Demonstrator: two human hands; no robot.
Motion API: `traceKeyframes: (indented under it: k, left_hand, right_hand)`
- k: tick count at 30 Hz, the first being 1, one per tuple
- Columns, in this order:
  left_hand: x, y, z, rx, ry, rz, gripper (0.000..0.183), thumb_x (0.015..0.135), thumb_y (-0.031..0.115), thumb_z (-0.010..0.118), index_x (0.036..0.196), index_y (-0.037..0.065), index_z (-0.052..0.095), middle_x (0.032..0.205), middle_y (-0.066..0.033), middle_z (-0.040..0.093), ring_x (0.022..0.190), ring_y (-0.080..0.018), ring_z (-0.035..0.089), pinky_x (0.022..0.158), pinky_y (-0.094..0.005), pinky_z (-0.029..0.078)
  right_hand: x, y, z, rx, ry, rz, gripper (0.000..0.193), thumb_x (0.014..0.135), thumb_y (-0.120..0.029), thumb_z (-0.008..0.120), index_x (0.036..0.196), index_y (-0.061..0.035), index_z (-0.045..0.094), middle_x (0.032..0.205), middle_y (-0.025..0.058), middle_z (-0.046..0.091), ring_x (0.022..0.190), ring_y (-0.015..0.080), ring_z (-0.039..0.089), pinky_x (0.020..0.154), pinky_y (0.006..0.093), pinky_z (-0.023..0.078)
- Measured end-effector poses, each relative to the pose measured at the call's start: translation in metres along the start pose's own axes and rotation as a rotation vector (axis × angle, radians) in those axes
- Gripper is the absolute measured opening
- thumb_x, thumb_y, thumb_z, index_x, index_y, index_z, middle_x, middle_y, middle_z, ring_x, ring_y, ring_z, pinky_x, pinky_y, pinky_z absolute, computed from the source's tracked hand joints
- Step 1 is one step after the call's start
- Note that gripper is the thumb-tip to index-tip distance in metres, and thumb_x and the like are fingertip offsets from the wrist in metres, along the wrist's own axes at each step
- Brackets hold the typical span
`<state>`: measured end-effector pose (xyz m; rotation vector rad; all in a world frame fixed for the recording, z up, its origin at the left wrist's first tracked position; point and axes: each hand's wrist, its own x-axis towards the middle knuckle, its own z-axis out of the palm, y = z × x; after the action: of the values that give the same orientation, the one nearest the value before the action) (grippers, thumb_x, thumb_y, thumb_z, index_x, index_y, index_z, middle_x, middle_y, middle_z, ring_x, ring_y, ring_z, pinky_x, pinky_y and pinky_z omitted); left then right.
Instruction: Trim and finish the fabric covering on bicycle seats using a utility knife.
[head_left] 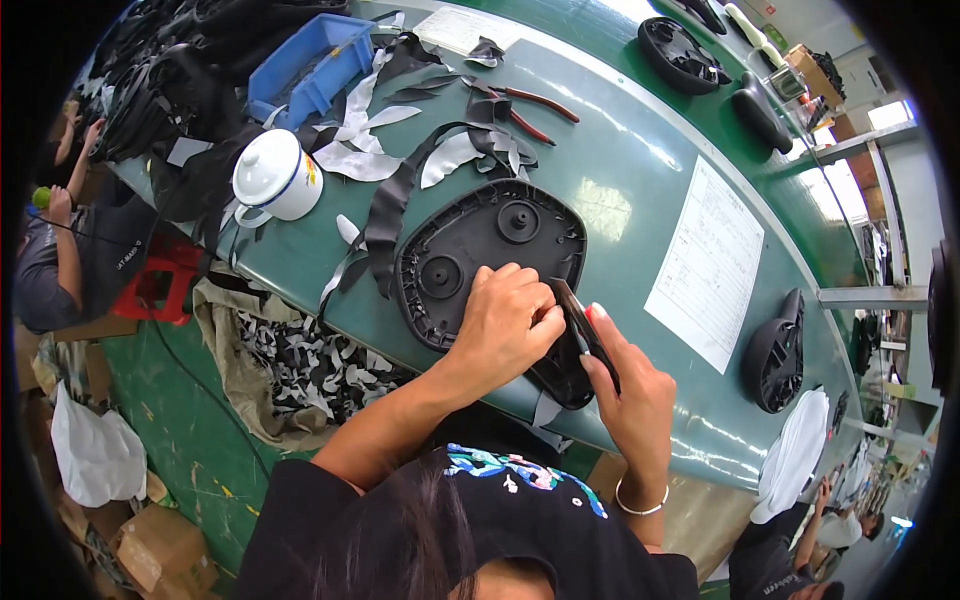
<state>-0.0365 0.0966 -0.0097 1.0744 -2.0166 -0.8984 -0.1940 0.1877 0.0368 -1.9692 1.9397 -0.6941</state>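
A black bicycle saddle [470, 215] lies upside down on the green table, its wide end away from me and its nose toward me. Along its rim runs the ragged edge of the black cover. My left hand [505, 318] rests over the middle of the saddle, fingers closed in a pinch near the right rim; what they grip is hidden. In my right hand [632, 385] is a knife [572, 308] with a thin dark blade. Its tip points up along the saddle's right edge, close to my left fingers.
Black and white scraps [365, 130], red-handled pliers [535, 108], a white enamel mug [275, 178] and a blue bin [312, 68] stand at the far left. A written sheet [705, 262] and another saddle [775, 352] lie rightward. A scrap-filled sack [235, 385] sits below the table edge.
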Motion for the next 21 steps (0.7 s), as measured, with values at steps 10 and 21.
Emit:
traceKeyframes:
  k: [10, 21]
  left_hand:
    - [-0.001, 0.007, -0.015, -0.594, -0.021, -0.162, 0.017, 0.078, 0.01, 0.059, 0.065, 0.001, 0.053, 0.067, -0.0017, 0.048, 0.065, -0.0124, 0.046, 0.065, -0.0264, 0.035]
    - [0.012, -0.003, 0.005, -0.942, 0.109, -0.296, 0.014, 0.084, 0.007, 0.057, 0.07, 0.004, 0.054, 0.07, 0.0031, 0.049, 0.064, -0.0027, 0.04, 0.057, -0.02, 0.032]
  right_hand:
    - [-0.081, 0.021, -0.003, 0.239, -0.132, 0.178, 0.058, 0.08, -0.014, 0.071, 0.134, -0.012, 0.048, 0.085, 0.0147, 0.066, 0.071, 0.0233, 0.067, 0.064, 0.0319, 0.051]
    - [-0.023, 0.028, 0.019, -0.09, 0.059, -0.001, 0.057, 0.08, -0.018, 0.071, 0.133, -0.0162, 0.05, 0.07, 0.0078, 0.057, 0.053, 0.0214, 0.053, 0.05, 0.0332, 0.044]
